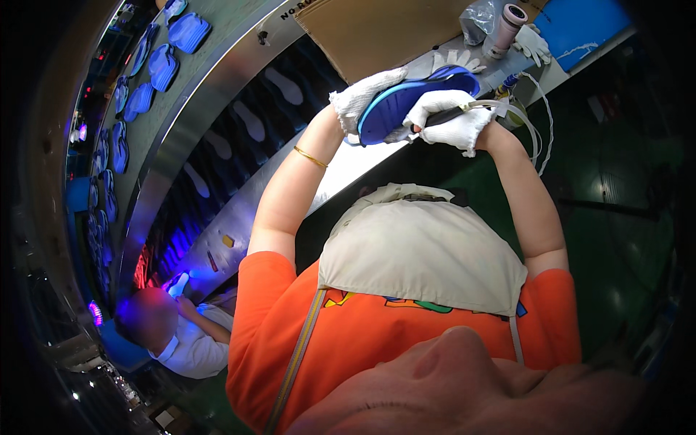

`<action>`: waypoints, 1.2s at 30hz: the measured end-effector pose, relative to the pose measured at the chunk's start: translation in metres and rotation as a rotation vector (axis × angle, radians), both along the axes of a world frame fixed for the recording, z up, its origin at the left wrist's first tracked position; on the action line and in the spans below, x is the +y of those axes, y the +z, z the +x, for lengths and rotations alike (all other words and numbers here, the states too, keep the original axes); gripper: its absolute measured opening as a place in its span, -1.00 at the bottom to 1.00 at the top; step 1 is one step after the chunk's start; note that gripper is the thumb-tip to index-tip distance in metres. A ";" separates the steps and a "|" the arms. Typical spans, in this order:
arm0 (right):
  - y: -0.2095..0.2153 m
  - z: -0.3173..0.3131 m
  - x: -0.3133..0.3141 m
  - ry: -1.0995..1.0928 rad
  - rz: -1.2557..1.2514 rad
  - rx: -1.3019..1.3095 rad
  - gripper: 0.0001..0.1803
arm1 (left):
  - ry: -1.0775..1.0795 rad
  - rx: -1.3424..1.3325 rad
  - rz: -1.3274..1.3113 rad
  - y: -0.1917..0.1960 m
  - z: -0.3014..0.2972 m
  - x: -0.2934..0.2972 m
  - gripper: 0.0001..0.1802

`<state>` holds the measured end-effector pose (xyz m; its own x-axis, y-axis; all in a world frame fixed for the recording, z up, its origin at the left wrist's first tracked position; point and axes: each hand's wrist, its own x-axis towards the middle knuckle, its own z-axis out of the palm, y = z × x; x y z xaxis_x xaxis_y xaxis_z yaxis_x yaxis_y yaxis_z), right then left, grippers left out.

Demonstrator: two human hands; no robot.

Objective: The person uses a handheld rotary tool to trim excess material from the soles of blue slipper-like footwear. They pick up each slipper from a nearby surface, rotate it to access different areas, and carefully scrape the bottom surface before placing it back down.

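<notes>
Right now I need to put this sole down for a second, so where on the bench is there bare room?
The bare pale strip of bench just below the left hand and blue sole looks free. The brown cardboard sheet beyond also lies bare. Crowded: the far right corner, with spare gloves, a roll and plastic bag, and the cords by the right hand.

Centre bright and sharp; corners fall to black with strong fisheye bending. Blue-violet glow lower left. Glare streak along the curved metal rail.
</notes>
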<state>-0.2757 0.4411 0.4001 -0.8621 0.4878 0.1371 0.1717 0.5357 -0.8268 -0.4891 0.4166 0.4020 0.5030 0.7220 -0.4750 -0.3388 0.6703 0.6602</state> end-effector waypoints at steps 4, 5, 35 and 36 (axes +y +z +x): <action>0.017 0.019 0.003 -0.035 -0.020 -0.160 -0.92 | 0.027 0.094 0.023 -0.008 -0.002 0.002 -0.51; 0.021 0.020 0.004 -0.033 -0.148 -0.057 -0.91 | -0.003 0.054 0.013 -0.008 -0.002 0.002 -0.48; 0.006 -0.037 -0.043 -0.259 -0.050 0.621 -0.92 | 0.638 -0.557 0.216 -0.027 0.026 -0.032 -0.43; 0.011 -0.037 -0.048 -0.232 -0.001 0.620 -0.91 | 0.681 -0.514 0.230 -0.026 0.026 -0.034 -0.44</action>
<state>-0.3129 0.3929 0.4116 -0.4962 0.6515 0.5739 -0.2259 0.5413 -0.8099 -0.4632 0.3829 0.3761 0.0405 0.9926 -0.1145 -0.9083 0.0843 0.4098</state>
